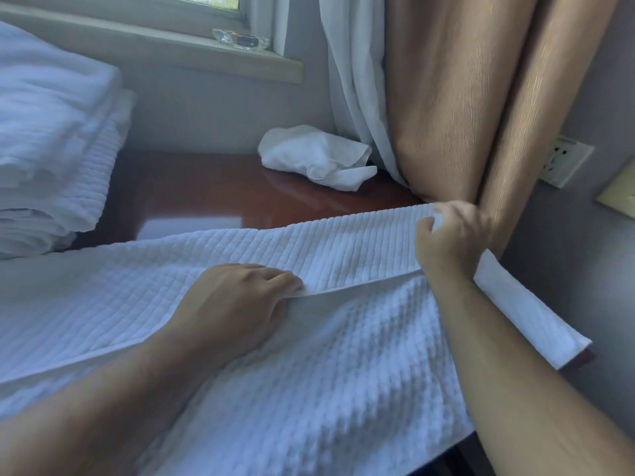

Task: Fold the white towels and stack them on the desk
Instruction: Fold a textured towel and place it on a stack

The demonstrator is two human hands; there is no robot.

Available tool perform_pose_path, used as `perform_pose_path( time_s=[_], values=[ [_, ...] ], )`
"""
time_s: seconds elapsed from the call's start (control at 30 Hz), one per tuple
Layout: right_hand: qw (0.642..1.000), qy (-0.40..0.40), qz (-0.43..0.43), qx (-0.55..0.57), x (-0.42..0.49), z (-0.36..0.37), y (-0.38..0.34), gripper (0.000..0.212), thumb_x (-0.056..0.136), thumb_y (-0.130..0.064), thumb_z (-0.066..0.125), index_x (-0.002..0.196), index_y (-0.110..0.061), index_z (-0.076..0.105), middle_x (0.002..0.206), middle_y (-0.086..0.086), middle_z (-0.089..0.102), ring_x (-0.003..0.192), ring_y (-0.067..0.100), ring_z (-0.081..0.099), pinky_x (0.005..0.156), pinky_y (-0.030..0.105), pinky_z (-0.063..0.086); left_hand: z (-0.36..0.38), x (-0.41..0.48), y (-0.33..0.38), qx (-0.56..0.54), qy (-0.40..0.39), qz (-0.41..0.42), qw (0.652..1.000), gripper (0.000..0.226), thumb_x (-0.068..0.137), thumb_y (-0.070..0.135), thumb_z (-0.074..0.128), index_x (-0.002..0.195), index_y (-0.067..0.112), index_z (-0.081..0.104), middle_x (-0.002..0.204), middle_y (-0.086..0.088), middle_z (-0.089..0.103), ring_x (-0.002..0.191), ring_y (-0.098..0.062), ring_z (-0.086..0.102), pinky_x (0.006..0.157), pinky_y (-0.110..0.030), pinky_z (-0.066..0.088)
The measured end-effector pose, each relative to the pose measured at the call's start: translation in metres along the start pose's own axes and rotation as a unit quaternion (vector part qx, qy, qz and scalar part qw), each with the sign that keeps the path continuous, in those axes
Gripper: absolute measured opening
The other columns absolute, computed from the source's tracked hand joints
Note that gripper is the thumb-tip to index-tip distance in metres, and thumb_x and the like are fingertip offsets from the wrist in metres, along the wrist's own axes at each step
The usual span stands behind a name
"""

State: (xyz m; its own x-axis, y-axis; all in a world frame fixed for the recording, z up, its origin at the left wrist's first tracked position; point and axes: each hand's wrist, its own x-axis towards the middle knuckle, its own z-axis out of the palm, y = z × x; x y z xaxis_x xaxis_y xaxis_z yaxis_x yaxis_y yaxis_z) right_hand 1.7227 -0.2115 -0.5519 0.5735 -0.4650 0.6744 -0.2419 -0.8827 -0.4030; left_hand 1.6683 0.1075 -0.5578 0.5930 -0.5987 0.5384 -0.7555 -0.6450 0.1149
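A big white towel (343,372) is spread over the near part of the desk (206,201), and part of it hangs off the near edge. A top layer is laid over a lower layer, so a fold seems to be under way. The near edge of that top layer is pinched by the left hand (237,304), with the fingers on top and the thumb tucked under. The far right corner is gripped in the curled fingers of the right hand (450,238), right beside the tan curtain (481,115).

For the next move, the edges likely need to be lined up and the layer pulled flat, then the towel folded smaller.

Farther back, a small crumpled white cloth (316,156) is seen on the desk by the wall, probably not yet folded. On the left, a stack of folded white towels (51,149) is set on the desk. The curtain is close to the right hand and may get in the way. A glass dish (240,39) is seen on the window sill
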Motion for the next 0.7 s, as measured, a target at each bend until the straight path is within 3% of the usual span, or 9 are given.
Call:
perform_pose_path(
  time_s=[0.07,0.17,0.27,0.37,0.43,0.5,0.57,0.63,0.7],
  values=[
    [0.998,-0.031,-0.049,-0.017,-0.002,0.001,-0.003,0.028,0.094,-0.017,0.051,0.088,-0.003,0.075,0.107,0.01,0.072,0.128,0.034,0.051,0.105,0.044,0.033,0.0,0.0,0.001,-0.003,0.001,-0.004,1.0,0.022,0.083,0.017,0.059,0.096,0.025,0.074,0.087,0.013,0.075,0.076,-0.019,0.073,0.052,-0.033,0.053],
    [0.993,0.013,-0.111,-0.047,-0.001,-0.002,-0.01,0.034,0.095,-0.02,0.048,0.079,-0.003,0.074,0.104,0.007,0.074,0.116,0.029,0.058,0.111,0.047,0.029,0.0,0.0,0.001,0.001,0.008,-0.004,1.0,0.024,0.082,0.017,0.058,0.096,0.024,0.076,0.088,0.012,0.076,0.074,-0.019,0.073,0.049,-0.031,0.052],
    [0.98,-0.027,-0.194,0.025,-0.005,0.0,-0.016,0.033,0.094,-0.013,0.051,0.068,-0.002,0.067,0.092,0.011,0.072,0.098,0.031,0.062,0.102,0.049,0.043,-0.001,0.0,0.002,0.006,0.01,-0.007,1.0,0.031,0.086,0.021,0.047,0.096,0.025,0.076,0.088,0.013,0.076,0.072,-0.018,0.072,0.048,-0.028,0.05],
    [0.962,-0.255,-0.081,-0.057,-0.009,0.01,-0.014,0.05,0.101,-0.046,0.034,0.12,-0.016,0.069,0.143,0.014,0.053,0.134,0.033,0.042,0.115,0.044,0.03,-0.001,0.001,0.002,0.008,-0.007,-0.011,1.0,0.029,0.086,0.02,0.05,0.097,0.026,0.076,0.089,0.014,0.076,0.074,-0.018,0.072,0.049,-0.029,0.05],
    [0.919,-0.376,0.011,-0.117,-0.007,0.014,-0.007,0.07,0.096,-0.066,0.017,0.156,-0.033,0.033,0.168,0.008,0.017,0.153,0.035,0.011,0.123,0.049,0.009,-0.001,0.001,0.001,0.003,-0.033,-0.039,0.999,0.029,0.085,0.024,0.052,0.102,0.03,0.074,0.096,0.016,0.075,0.08,-0.018,0.073,0.052,-0.032,0.052],
    [0.905,-0.401,0.019,-0.138,-0.007,0.018,-0.003,0.078,0.092,-0.073,0.011,0.161,-0.035,0.013,0.171,0.005,0.0,0.156,0.033,-0.004,0.123,0.05,-0.001,-0.002,-0.001,-0.001,-0.008,-0.07,-0.088,0.994,0.034,0.086,0.029,0.049,0.112,0.036,0.069,0.109,0.02,0.073,0.091,-0.017,0.072,0.061,-0.033,0.054],
    [0.905,-0.399,0.014,-0.149,-0.007,0.017,-0.006,0.078,0.093,-0.072,0.011,0.161,-0.035,0.01,0.171,0.006,-0.002,0.156,0.033,-0.005,0.123,0.051,-0.001,-0.004,-0.005,-0.005,-0.03,-0.118,-0.117,0.986,0.047,0.088,0.024,0.049,0.13,0.042,0.06,0.133,0.026,0.061,0.118,-0.008,0.062,0.085,-0.033,0.055],
    [0.897,-0.41,0.031,-0.164,-0.007,0.012,-0.013,0.074,0.096,-0.069,0.011,0.161,-0.035,0.008,0.171,0.005,-0.003,0.156,0.033,-0.005,0.124,0.051,-0.001,-0.01,-0.012,-0.006,-0.037,-0.179,-0.117,0.976,0.059,0.095,0.018,0.042,0.147,0.045,0.042,0.155,0.03,0.033,0.144,0.005,0.03,0.117,-0.027,0.03],
    [0.885,-0.42,0.063,-0.192,-0.008,0.004,-0.029,0.069,0.099,-0.062,0.014,0.162,-0.033,0.011,0.17,0.007,0.003,0.155,0.035,0.003,0.124,0.053,0.005,-0.017,-0.023,-0.008,-0.018,-0.212,-0.136,0.968,0.06,0.099,0.02,0.034,0.153,0.046,0.029,0.162,0.028,0.015,0.15,0.005,0.009,0.124,-0.03,0.009]
  ],
)
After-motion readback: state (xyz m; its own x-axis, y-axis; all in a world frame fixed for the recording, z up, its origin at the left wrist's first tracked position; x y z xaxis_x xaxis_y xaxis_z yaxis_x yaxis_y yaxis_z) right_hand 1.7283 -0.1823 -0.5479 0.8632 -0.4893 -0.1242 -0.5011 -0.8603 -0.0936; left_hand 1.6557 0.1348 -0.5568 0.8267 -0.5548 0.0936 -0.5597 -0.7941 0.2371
